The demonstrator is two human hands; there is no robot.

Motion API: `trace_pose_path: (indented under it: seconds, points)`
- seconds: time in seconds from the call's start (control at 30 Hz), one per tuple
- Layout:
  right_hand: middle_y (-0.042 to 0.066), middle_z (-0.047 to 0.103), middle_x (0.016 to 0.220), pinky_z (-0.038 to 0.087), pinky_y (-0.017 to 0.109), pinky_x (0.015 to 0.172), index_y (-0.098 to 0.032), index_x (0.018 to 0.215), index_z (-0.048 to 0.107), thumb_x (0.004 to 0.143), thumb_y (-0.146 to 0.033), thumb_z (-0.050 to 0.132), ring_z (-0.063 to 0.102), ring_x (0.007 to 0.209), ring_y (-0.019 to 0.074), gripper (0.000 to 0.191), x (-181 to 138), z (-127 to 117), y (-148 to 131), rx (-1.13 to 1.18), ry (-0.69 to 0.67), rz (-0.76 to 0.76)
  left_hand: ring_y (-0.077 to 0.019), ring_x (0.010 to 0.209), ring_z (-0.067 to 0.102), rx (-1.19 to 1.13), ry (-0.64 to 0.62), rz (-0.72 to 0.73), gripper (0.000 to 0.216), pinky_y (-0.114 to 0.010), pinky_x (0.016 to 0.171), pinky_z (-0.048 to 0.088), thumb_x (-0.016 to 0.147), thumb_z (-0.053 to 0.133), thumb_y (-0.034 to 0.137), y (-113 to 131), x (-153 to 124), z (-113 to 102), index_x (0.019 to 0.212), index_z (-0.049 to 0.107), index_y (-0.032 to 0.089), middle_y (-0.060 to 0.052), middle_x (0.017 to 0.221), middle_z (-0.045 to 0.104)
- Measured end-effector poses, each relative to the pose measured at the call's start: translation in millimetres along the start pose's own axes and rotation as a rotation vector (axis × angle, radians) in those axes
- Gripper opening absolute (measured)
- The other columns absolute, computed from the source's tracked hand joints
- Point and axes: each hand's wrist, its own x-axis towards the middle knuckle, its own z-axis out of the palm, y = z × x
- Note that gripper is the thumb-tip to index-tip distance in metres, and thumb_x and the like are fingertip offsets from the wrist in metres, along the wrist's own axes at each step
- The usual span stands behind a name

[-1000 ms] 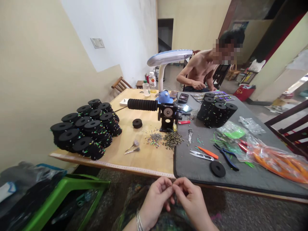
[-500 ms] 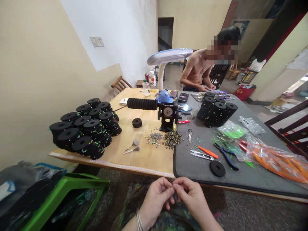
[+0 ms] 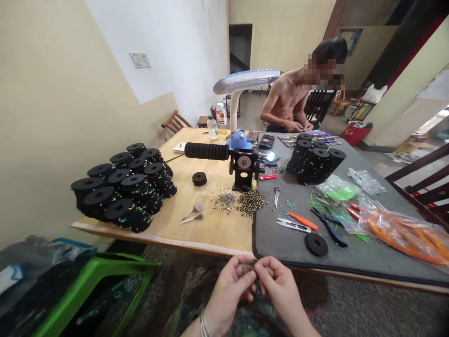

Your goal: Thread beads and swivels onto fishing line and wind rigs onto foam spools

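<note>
Seen from the head camera, the left hand (image 3: pixel 229 285) and right hand (image 3: pixel 278 286) are meeting fingertip to fingertip. Both are pinching a small piece (image 3: pixel 255 267), too tiny to identify, just below the mat (image 3: pixel 280 243) edge. From them, a disc (image 3: pixel 316 244) is lying at two o'clock, snips (image 3: pixel 293 226) at about one, beads (image 3: pixel 245 202) at twelve and spools (image 3: pixel 122 187) at ten.

A tiny dark piece (image 3: pixel 255 267) is pinched between the fingertips of the left grip (image 3: pixel 232 284) and the right grip (image 3: pixel 280 286), too small to make out its shape. It is held low at 6 o'clock, just off the near edge of the bench (image 3: pixel 210 231).
</note>
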Motion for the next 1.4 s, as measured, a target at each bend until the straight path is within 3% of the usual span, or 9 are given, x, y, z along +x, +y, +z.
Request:
trace_pose_path:
  seconds: [0.13,0.47,0.73,1.0,1.3,1.4]
  points:
    - [-0.006,0.049,0.044,0.025,0.019,0.041,-0.016,0.068,0.056,0.069,-0.060,0.065,0.037,0.038,0.0072,0.045,-0.4,1.0,5.5,0.018,-0.016,0.027,-0.0085,0.053,0.052,0.030,0.027,-0.018,0.031,-0.015,0.040,0.036,0.068,0.076,0.037,-2.6,0.3,-3.7,0.076,0.057,0.014,0.002,0.062,0.056]
    - [-0.008,0.044,0.039,0.023,0.020,0.041,-0.017,0.068,0.055,0.066,-0.065,0.065,0.033,0.037,0.0073,0.049,-1.1,-2.6,20.7,0.026,0.011,0.065,-0.0024,0.038,0.032,0.109,0.077,-0.072,0.032,-0.015,0.035,0.016,0.068,0.074,0.040,-2.0,-4.3,-7.7,0.072,0.055,0.015,0.005,0.052,0.054]
    - [-0.008,0.045,0.041,0.024,0.019,0.042,-0.016,0.070,0.056,0.067,-0.065,0.065,0.034,0.037,0.0073,0.049,-2.2,-3.7,24.0,0.022,0.011,0.052,-0.0027,0.038,0.030,0.106,0.062,-0.103,0.034,-0.017,0.036,0.012,0.066,0.075,0.041,-6.2,-3.0,-9.1,0.073,0.053,0.016,0.006,0.050,0.052]
    - [-0.009,0.042,0.041,0.024,0.019,0.040,-0.018,0.068,0.053,0.068,-0.062,0.063,0.033,0.036,0.0068,0.045,-2.8,-0.6,23.4,0.024,-0.018,0.052,-0.0027,0.035,0.031,0.166,0.028,-0.083,0.035,-0.017,0.035,0.014,0.069,0.072,0.044,-7.5,-3.8,-7.0,0.073,0.051,0.017,0.004,0.051,0.056]
    - [-0.008,0.045,0.049,0.020,0.019,0.040,-0.018,0.066,0.050,0.071,-0.052,0.064,0.028,0.037,0.0049,0.037,-4.1,0.8,20.1,0.112,-0.016,0.065,-0.0079,0.052,0.057,0.032,-0.030,-0.107,0.025,-0.015,0.034,0.013,0.074,0.066,0.036,-8.4,-4.8,-8.8,0.081,0.049,0.019,0.002,0.073,0.059]
    - [-0.009,0.042,0.048,0.020,0.018,0.040,-0.018,0.067,0.051,0.074,-0.050,0.062,0.029,0.039,0.0054,0.035,-4.6,0.8,23.8,0.068,-0.023,0.043,-0.0054,0.045,0.050,0.043,-0.049,-0.079,0.027,-0.015,0.034,0.014,0.074,0.067,0.036,-9.5,-4.6,-9.1,0.086,0.050,0.019,0.003,0.067,0.059]
